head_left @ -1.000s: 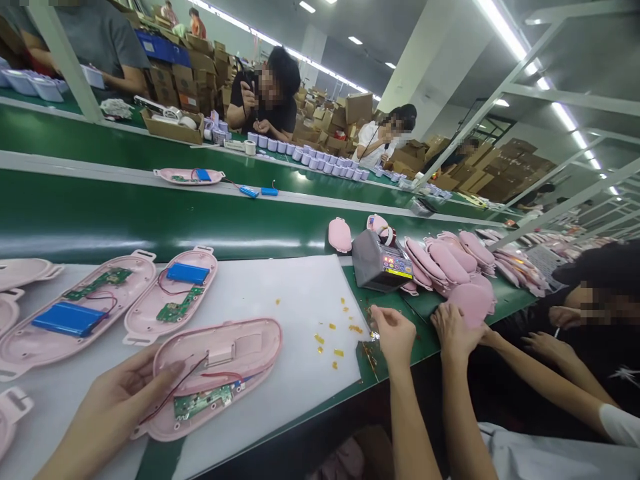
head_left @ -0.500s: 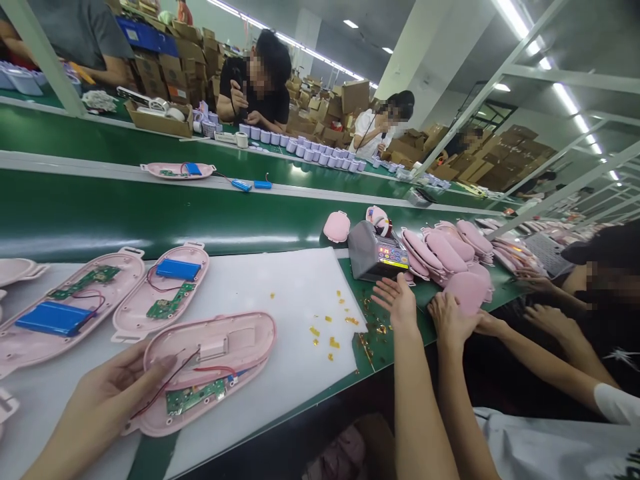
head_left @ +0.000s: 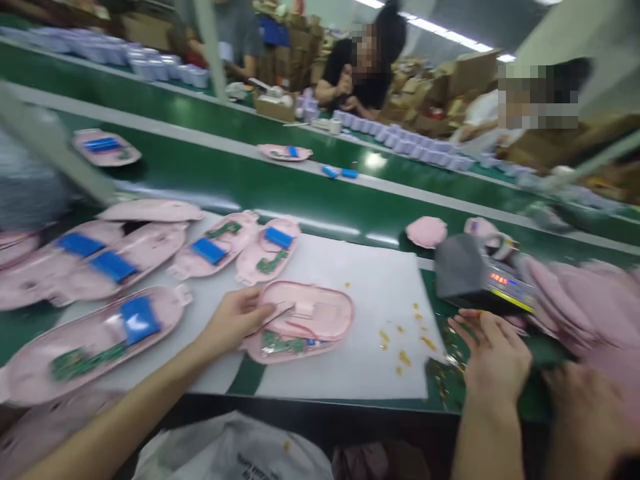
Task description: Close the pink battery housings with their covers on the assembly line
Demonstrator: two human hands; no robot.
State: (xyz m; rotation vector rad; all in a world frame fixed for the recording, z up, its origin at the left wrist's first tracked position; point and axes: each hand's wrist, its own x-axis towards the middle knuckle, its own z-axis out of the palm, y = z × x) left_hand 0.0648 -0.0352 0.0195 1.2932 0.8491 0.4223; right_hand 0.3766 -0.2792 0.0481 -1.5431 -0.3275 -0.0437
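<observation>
My left hand [head_left: 240, 319] is closed on the near-left end of a pink plastic casing [head_left: 340, 313], thumb on top. Its two halves lie partly over each other on the white sheet; a green circuit board [head_left: 283, 343] and red wire show between them. To the right, my right hand [head_left: 495, 353] is raised just in front of a grey tape dispenser [head_left: 460, 270] with a lit red display. Its fingers are drawn together, with a small amber sliver at the tips that looks like tape; blur hides the detail.
Open pink casings with blue battery packs [head_left: 140, 319] lie to the left. Amber tape scraps [head_left: 404, 359] dot the white sheet [head_left: 370, 267]. A co-worker's blurred hand [head_left: 575, 393] is close on my right, beside piled pink shells [head_left: 590, 300]. Behind runs a green conveyor [head_left: 200, 180].
The view has swung left, showing more casings. My right hand, spread with palm up before, now has its fingers drawn together by the dispenser. My left hand keeps hold of the casing.
</observation>
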